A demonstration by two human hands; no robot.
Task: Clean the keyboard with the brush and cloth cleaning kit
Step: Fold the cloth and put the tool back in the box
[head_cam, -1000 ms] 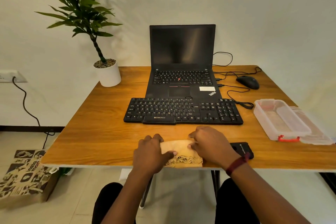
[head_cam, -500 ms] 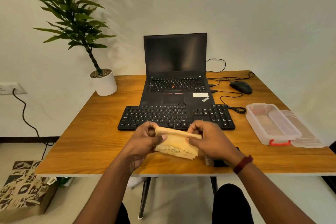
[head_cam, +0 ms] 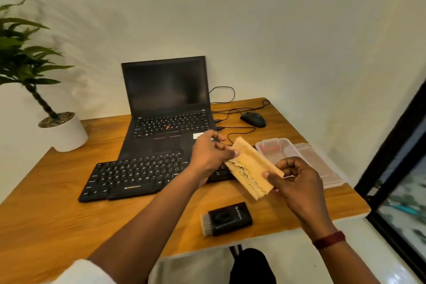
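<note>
The cloth [head_cam: 251, 168], tan and folded into several layers with wavy edges, is held in the air between both hands, slanting from upper left to lower right. The left hand [head_cam: 207, 154] pinches its upper end between thumb and fingers. The right hand [head_cam: 297, 177] pinches its lower end, with the thumb on the near face and the other fingers curled behind. The cloth hangs above the right end of the keyboard [head_cam: 143, 175], and together with the left hand and forearm it hides that end (the number-pad side cannot be seen).

The black keyboard lies flat on the wooden table [head_cam: 46, 203], just in front of an open laptop [head_cam: 166, 108] whose screen is dark. The brush [head_cam: 227, 218], a black block with pale bristles pointing left, lies on the table near the front edge, apart from both hands and nearer the person than the cloth.

Behind the cloth and the right hand stands a clear plastic box [head_cam: 276, 150], open and partly covered by them, with its lid [head_cam: 322, 168] just beside it on the right. Farther back a black mouse [head_cam: 253, 119] sits right of the laptop, with cables [head_cam: 239, 131] running between them. At the far left corner a white pot [head_cam: 62, 131] holds a green plant [head_cam: 23, 57]. A dark red wristband [head_cam: 328, 240] circles the right wrist.
</note>
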